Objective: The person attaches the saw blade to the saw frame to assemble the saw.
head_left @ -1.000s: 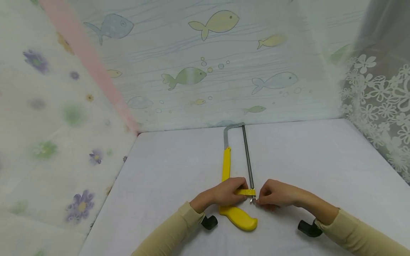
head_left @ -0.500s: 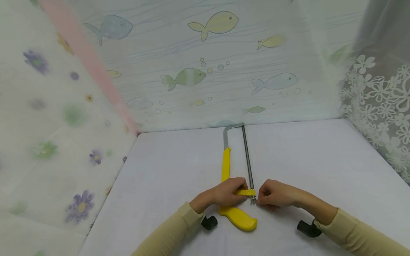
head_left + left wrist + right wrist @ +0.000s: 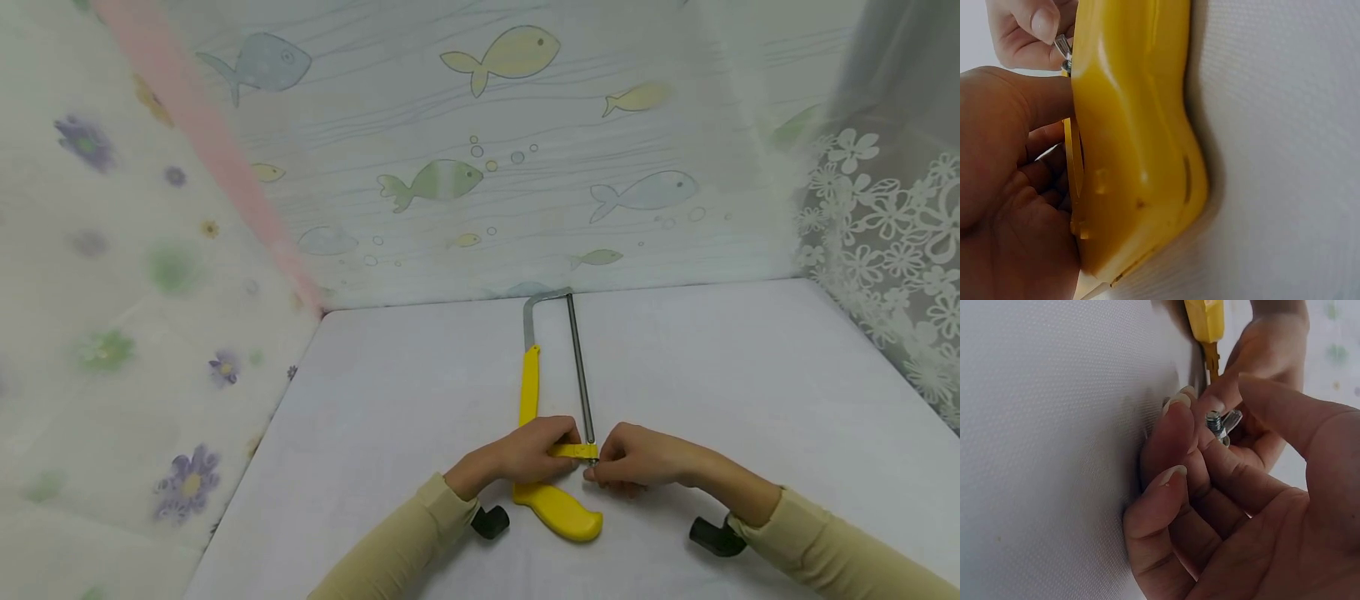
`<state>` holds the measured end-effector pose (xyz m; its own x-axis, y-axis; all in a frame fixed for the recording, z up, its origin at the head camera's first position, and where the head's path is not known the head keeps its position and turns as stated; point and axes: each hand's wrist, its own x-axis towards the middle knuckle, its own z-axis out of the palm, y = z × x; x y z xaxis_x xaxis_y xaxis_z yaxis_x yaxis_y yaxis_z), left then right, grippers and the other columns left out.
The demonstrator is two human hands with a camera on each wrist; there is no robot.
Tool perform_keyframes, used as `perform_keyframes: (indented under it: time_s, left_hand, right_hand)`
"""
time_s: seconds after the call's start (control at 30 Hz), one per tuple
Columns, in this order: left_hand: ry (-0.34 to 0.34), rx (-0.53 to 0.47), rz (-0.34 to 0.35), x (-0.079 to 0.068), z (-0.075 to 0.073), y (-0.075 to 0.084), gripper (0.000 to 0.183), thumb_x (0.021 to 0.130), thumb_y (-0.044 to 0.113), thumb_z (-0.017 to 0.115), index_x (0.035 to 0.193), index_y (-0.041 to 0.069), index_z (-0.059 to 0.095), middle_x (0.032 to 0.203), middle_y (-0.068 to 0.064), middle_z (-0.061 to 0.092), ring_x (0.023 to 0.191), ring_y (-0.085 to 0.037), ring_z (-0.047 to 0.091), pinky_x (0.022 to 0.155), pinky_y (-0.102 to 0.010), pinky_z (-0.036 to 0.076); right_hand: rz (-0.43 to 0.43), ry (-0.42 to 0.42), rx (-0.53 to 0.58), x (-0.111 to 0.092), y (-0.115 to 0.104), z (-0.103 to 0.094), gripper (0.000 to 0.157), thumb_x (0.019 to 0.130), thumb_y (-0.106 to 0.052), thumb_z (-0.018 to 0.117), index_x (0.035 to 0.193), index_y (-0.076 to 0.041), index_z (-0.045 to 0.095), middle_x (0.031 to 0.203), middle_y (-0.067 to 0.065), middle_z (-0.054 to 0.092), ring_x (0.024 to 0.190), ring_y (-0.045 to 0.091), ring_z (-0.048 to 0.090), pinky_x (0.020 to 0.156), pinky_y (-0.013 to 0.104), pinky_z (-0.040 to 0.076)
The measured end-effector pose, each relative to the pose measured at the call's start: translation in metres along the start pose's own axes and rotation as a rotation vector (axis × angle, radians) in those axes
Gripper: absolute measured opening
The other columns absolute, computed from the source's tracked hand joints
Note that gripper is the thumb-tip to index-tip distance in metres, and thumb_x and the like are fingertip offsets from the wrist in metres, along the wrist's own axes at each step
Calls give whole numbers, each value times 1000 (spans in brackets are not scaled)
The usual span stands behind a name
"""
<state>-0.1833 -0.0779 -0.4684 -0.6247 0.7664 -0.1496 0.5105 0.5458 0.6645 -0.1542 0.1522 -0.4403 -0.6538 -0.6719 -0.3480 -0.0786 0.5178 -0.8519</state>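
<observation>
Head view is showing your sleeves (image 3: 401, 542) reaching in from the near edge, with a yellow handle (image 3: 561, 510) lying on the table (image 3: 405, 383) between them. Just beyond it, your left hand (image 3: 536, 450) is gripping the hacksaw (image 3: 529, 383) where the yellow bracket (image 3: 573, 451) is standing out from the frame. Your right hand (image 3: 648, 454) is facing it from the other side, its fingers curling in at the wing nut (image 3: 1233, 420) and the threaded stud (image 3: 1213, 417). Right wrist view is placing the nut between thumb and forefinger, but I cannot tell whether you are pinching it.

What is changing is the right hand: it is sitting further in than half a second ago, and its fingers are covering most of the nut that was showing then. Your left hand is keeping its place. That is probably meaning you are turning the nut while steadying the saw; whether loosening or tightening isn't showing.

The saw is lying mid-table, pointing away from you. Its yellow part is looking glossy, with small dark marks in left wrist view. Farther out, the dark blade (image 3: 581, 367) is running straight to the bare grey arm (image 3: 529, 321), which is bending across to meet it before the fish-print curtain (image 3: 431, 179).
</observation>
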Motion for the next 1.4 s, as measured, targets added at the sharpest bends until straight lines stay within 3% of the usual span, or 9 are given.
perform_keyframes:
  time_s: [0.57, 1.23, 1.4]
  left_hand:
    - [6, 14, -3, -1, -1, 2, 12, 101, 17, 67, 109, 14, 59, 100, 9, 60, 88, -5, 52, 82, -16, 45]
    - [2, 9, 7, -1, 1, -1, 13, 101, 17, 67, 111, 14, 59, 101, 9, 60, 88, -4, 51, 84, -16, 45]
    - [1, 7, 7, 0, 1, -1, 13, 101, 16, 66, 111, 14, 59, 102, 9, 60, 88, -4, 51, 83, -16, 45]
  right_hand:
    - [24, 17, -8, -2, 1, -3, 32, 98, -25, 67, 76, -3, 72, 63, 2, 60, 54, 12, 48, 50, 23, 38]
    - [-42, -41, 22, -1, 7, -7, 20, 95, -14, 70, 81, 0, 71, 63, 2, 58, 53, 12, 46, 49, 22, 36]
    - [-16, -35, 13, 2, 3, -4, 28, 95, -21, 72, 77, 0, 71, 61, 2, 58, 52, 12, 46, 48, 22, 35]
